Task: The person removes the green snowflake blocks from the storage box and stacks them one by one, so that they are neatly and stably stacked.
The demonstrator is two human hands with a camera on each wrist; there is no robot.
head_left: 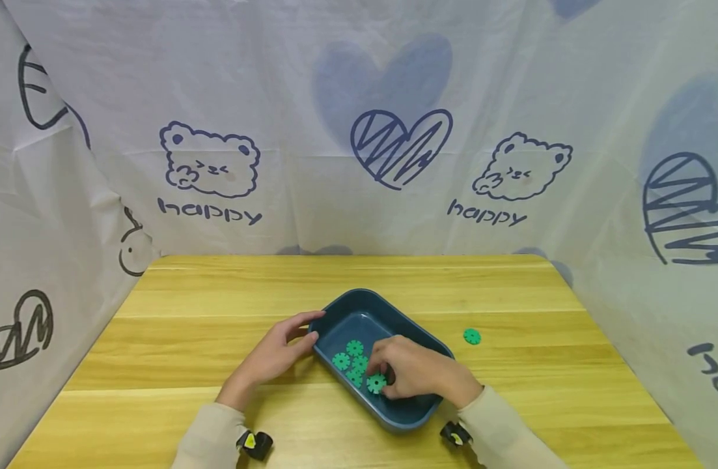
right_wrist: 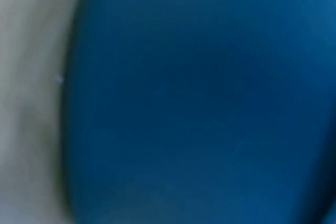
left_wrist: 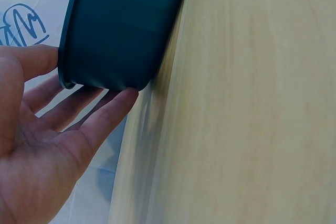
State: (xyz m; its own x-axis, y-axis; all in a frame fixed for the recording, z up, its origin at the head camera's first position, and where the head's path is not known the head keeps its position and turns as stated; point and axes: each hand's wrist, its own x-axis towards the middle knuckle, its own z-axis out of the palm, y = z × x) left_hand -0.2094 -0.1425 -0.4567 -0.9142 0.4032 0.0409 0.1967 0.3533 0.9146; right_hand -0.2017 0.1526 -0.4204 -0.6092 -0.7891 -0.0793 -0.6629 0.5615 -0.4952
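Observation:
A dark blue plastic bin (head_left: 388,417) stands at an angle on the table, with several green notched plastic discs (head_left: 355,348) in its near left part. My left hand (head_left: 276,348) touches the bin's left end from outside. In the left wrist view, the fairly straight fingers of that left hand (left_wrist: 58,135) lie against the rim and end wall of the bin (left_wrist: 121,30). Inside the bin, my right hand (head_left: 414,368) pinches one green notched disc (head_left: 377,383) between thumb and finger. Only a blurred blue bin wall (right_wrist: 199,98) fills most of the right wrist view; the hand is hidden there.
One loose green disc (head_left: 472,336) lies on the wooden table (head_left: 218,299), right of the bin. White cloth (head_left: 300,85) printed with hearts and bears hangs behind the table and along both sides. Black wrist cameras (head_left: 256,445) are strapped at both sleeves.

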